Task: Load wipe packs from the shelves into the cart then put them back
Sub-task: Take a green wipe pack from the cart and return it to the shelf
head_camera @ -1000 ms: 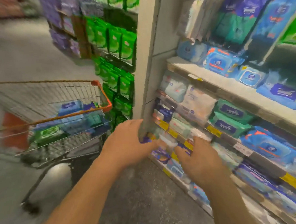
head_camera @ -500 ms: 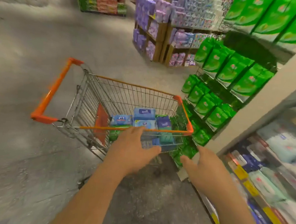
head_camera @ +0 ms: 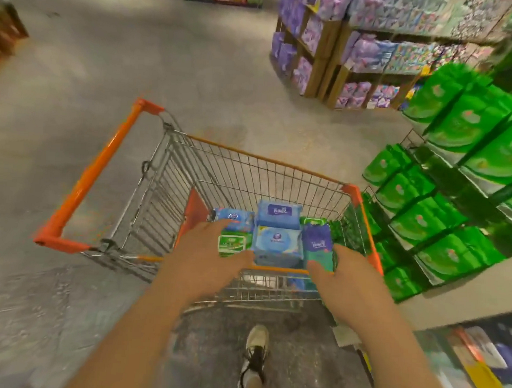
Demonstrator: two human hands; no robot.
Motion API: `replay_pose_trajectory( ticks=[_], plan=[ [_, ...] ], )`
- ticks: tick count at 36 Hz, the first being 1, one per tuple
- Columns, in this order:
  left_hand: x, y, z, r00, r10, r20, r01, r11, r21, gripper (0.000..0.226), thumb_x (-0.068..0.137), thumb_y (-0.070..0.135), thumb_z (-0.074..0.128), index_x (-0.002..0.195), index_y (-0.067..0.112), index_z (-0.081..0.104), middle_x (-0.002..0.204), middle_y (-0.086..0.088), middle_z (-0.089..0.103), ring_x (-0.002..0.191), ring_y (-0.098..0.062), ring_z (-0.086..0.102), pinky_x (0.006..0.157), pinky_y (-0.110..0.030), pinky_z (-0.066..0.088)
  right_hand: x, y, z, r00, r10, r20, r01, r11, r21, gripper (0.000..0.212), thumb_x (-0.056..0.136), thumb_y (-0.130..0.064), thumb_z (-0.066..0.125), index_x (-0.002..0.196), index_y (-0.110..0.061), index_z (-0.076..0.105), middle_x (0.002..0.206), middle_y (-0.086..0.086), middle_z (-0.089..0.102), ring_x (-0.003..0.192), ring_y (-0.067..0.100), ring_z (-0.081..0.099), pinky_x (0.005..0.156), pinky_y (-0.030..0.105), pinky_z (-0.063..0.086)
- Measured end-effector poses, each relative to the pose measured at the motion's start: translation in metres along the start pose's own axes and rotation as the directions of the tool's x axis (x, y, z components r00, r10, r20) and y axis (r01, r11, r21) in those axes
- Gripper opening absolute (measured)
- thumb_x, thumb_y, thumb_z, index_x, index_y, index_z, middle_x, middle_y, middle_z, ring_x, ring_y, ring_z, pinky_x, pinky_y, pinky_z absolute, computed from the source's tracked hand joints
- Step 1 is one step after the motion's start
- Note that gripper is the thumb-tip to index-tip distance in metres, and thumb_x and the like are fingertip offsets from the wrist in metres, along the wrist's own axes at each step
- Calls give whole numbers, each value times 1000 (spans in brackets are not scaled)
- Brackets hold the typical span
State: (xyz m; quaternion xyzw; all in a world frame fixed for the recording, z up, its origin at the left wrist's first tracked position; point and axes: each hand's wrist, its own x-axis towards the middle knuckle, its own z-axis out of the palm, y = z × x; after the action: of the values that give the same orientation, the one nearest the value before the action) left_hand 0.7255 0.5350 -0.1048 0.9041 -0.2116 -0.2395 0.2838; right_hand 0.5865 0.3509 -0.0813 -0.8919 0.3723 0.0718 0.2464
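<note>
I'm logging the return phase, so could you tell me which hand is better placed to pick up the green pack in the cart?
Left, probably. The left hand hovers open right beside the green pack; the right hand is across the cart, by the purple pack.

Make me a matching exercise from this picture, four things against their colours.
Things:
1. cart handle
2. hanging packs
3. shoe
4. stacked packs on the wooden shelves

Colours:
A. purple
B. white
C. orange
D. green

Pairs: 1-C, 2-D, 3-B, 4-A
</note>
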Motion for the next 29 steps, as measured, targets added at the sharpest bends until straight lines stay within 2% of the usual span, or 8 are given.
replay_pose_trajectory(
  ticks=[5,7,9,12,15,18,23,29],
  plan=[
    [66,18,2,998,-64,-25,66,996,58,76,85,64,66,151,36,40,150,6,46,135,-17,45,106,-34,41,77,3,-11,996,-38,77,34,998,59,47,101,-43,55,140,-17,50,143,7,52,127,25,51,97,32,41],
    [89,30,2,995,-99,-9,99,993,64,64,87,59,67,143,39,46,139,10,52,123,-12,51,90,-24,43,106,6,-17,993,-57,100,49,996,79,45,101,-41,55,138,-17,51,140,7,54,124,25,52,94,33,41],
    [109,46,3,991,-130,11,130,991,32,28,91,48,68,113,49,51,108,25,52,94,7,53,69,-3,36,136,11,-20,990,-79,113,69,994,89,42,100,-43,55,135,-21,53,134,5,57,111,22,53,85,30,40],
    [142,64,4,992,-123,33,122,992,8,34,93,44,68,79,49,38,82,28,43,70,16,44,58,-3,38,177,16,-21,985,-95,142,84,993,81,46,99,-47,55,137,-22,51,134,5,54,101,19,50,82,28,38],
    [169,65,9,989,-149,14,149,989,3,18,90,52,67,98,49,52,99,24,55,91,3,54,73,-6,36,210,15,-22,979,-107,175,94,992,80,54,100,-48,52,146,-20,45,143,5,49,110,23,55,88,31,44],
    [189,54,14,986,-165,6,165,986,-12,55,90,55,67,139,33,53,113,27,57,96,12,53,79,-4,37,238,11,-16,965,-140,220,129,990,63,61,101,-52,49,151,-19,40,150,6,45,132,25,48,103,37,43],
    [219,25,34,953,-300,50,304,933,-190,35,93,44,68,126,38,57,106,26,52,106,-4,48,87,-24,35,276,-2,13,942,-168,290,170,985,19,67,100,-48,53,154,-14,36,158,6,39,144,23,36,114,32,31],
    [257,-36,93,734,-592,331,677,608,-414,35,94,52,61,118,27,65,122,2,66,107,-18,62,102,-41,50,318,-6,62,884,-217,413,252,967,-31,63,99,-46,57,149,-13,41,152,8,43,133,26,47,106,35,37]
  ],
)
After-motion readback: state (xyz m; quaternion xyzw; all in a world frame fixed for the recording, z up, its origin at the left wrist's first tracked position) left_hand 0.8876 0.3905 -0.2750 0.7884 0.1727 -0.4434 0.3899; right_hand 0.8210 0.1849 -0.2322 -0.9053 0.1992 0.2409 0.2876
